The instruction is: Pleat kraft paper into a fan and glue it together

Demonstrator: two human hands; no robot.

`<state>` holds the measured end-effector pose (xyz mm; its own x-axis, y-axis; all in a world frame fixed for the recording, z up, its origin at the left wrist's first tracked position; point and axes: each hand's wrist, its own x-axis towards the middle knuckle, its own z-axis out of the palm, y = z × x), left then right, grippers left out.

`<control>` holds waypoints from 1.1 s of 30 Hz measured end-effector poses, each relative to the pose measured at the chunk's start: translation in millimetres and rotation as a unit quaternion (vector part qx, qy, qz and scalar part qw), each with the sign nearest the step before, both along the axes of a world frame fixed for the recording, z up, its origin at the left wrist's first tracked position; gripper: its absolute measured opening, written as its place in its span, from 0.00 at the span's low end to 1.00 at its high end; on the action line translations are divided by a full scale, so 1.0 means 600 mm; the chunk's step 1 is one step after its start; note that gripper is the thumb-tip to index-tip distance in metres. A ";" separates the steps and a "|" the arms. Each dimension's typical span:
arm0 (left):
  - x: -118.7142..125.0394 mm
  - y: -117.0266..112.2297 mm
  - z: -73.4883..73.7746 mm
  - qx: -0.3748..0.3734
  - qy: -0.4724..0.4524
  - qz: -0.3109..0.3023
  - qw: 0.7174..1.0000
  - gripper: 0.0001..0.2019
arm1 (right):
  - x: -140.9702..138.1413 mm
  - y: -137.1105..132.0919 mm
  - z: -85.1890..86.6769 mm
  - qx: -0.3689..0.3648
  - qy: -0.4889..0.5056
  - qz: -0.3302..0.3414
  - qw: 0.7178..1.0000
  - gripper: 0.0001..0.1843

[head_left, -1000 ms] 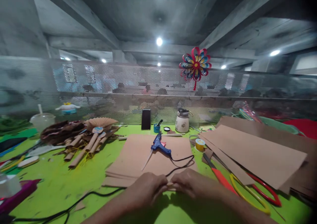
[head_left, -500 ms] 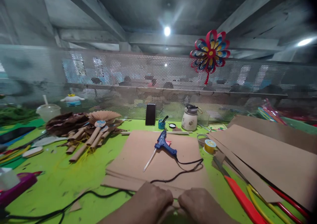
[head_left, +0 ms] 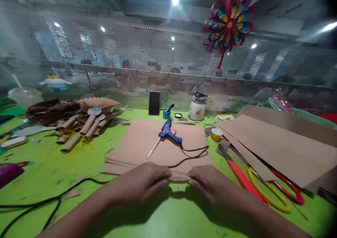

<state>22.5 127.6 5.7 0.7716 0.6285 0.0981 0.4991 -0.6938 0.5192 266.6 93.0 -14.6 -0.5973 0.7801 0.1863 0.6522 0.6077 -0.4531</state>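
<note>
My left hand (head_left: 142,182) and my right hand (head_left: 210,183) meet at the near edge of a stack of brown paper sheets (head_left: 147,143) on the green table (head_left: 52,167). Both are closed, pinching a small folded strip of brown paper (head_left: 179,177) between their fingertips. A blue glue gun (head_left: 168,134) lies on the stack just beyond the hands, and its black cord (head_left: 192,153) curls toward them.
Large brown sheets (head_left: 279,150) lie at right over red and yellow scissors (head_left: 252,182). A yellow spool (head_left: 216,134), a white jar (head_left: 197,108) and a dark phone (head_left: 154,103) stand behind. Rolled paper fans (head_left: 86,120) pile at left. A paper pinwheel (head_left: 229,20) hangs on the mesh wall.
The view has tilted down, so the table fills more of the picture. Both hands stay together on the folded strip.
</note>
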 end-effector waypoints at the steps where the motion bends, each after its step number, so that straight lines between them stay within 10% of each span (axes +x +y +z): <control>1: 0.000 0.003 -0.003 -0.013 0.004 -0.001 1.000 0.12 | 0.004 0.003 -0.001 0.005 0.006 -0.013 1.000 0.16; 7: 0.002 0.020 -0.015 0.005 -0.028 0.036 0.999 0.15 | 0.018 0.021 -0.015 0.080 0.061 -0.036 0.994 0.17; 17: 0.017 0.009 -0.032 -0.185 -0.119 0.068 0.973 0.12 | 0.017 0.027 -0.006 -0.048 0.312 -0.135 0.939 0.12; 33: 0.030 -0.004 -0.020 -0.322 -0.140 0.040 0.935 0.22 | 0.012 0.017 -0.002 -0.024 0.273 -0.035 0.961 0.09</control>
<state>40.3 125.0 -6.0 0.7203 0.6815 -0.1298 0.3175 -0.1574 0.9351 273.7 103.3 -15.7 -0.3668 0.8302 0.4198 0.3482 0.5409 -0.7656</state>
